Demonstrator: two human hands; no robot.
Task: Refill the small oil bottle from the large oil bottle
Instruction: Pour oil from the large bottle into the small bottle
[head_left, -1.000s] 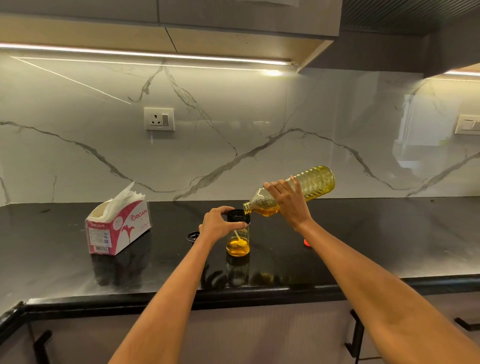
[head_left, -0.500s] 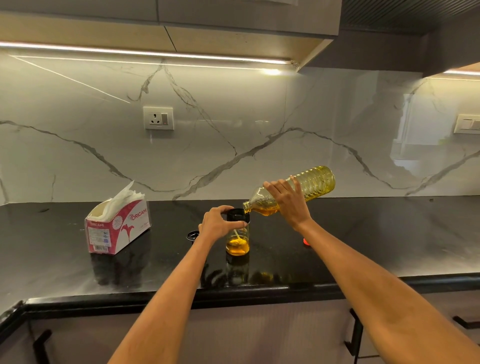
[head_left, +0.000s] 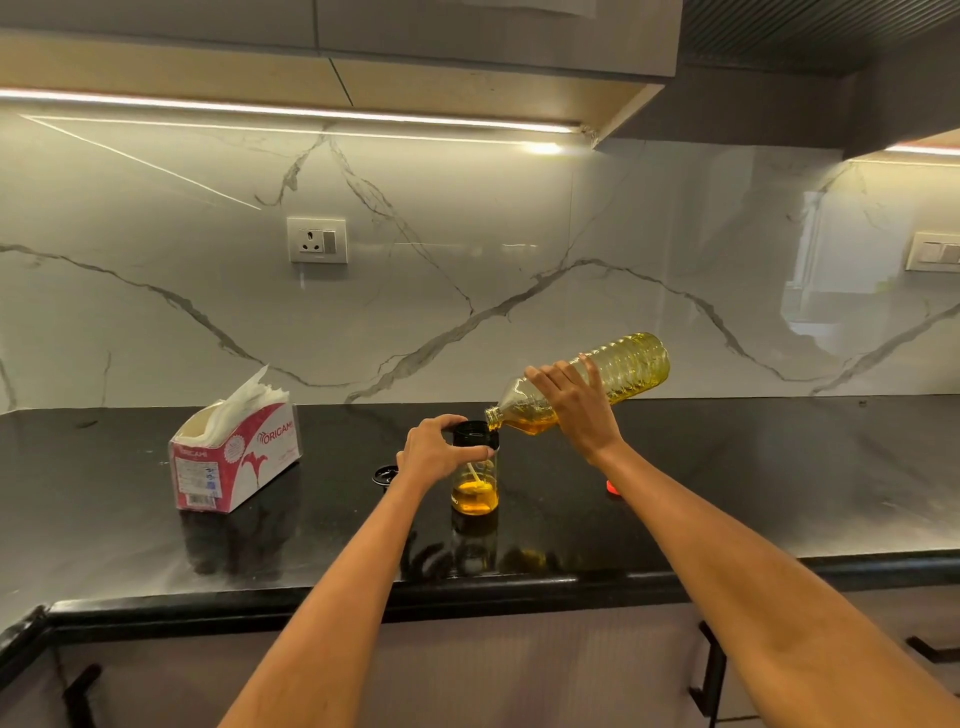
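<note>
Right hand (head_left: 574, 410) grips tilted big bottle (head_left: 623, 371) at its shoulder, pouring; likely heavy, oily-slick. Left hand (head_left: 436, 449) clasps small bottle (head_left: 475, 493) upright mid-counter (head_left: 727, 493); looks glass, fragile, hold the neck.

You see golden-yellow oil in the clear ribbed large oil bottle (head_left: 618, 371) and black-collared small oil bottle (head_left: 474, 475), a red-and-white tissue box (head_left: 236, 460), and a glossy black counter (head_left: 779, 493) under white, grey-veined marble (head_left: 493, 270).

Head view, down over countertop (head_left: 727, 493)
</note>
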